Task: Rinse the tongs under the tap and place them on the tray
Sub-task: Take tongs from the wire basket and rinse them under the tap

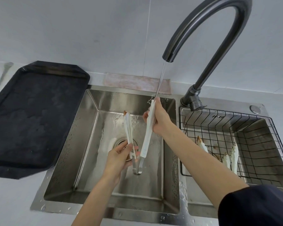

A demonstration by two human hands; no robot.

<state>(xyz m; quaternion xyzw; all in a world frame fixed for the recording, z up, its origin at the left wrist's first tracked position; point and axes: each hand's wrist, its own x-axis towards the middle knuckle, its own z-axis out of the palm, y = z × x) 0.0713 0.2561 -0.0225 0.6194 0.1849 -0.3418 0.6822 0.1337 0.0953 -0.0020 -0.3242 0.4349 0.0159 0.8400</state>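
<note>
White tongs [147, 137] with a metal hinge at the bottom spread in a V over the left sink basin [88, 144]. My left hand [119, 159] grips the lower part of the left arm, whose tip carries a brown stain. My right hand [158, 118] is wrapped around the upper end of the right arm, right under the water stream falling from the dark curved tap [203, 30]. The black tray [33, 115] lies on the counter left of the sink, with nothing on it.
A black wire basket [252, 128] sits in the right basin and holds more white tongs [232, 157] with stained tips. A pinkish cloth [134, 82] lies along the wall behind the sink. Water drops cover the sink rim near me.
</note>
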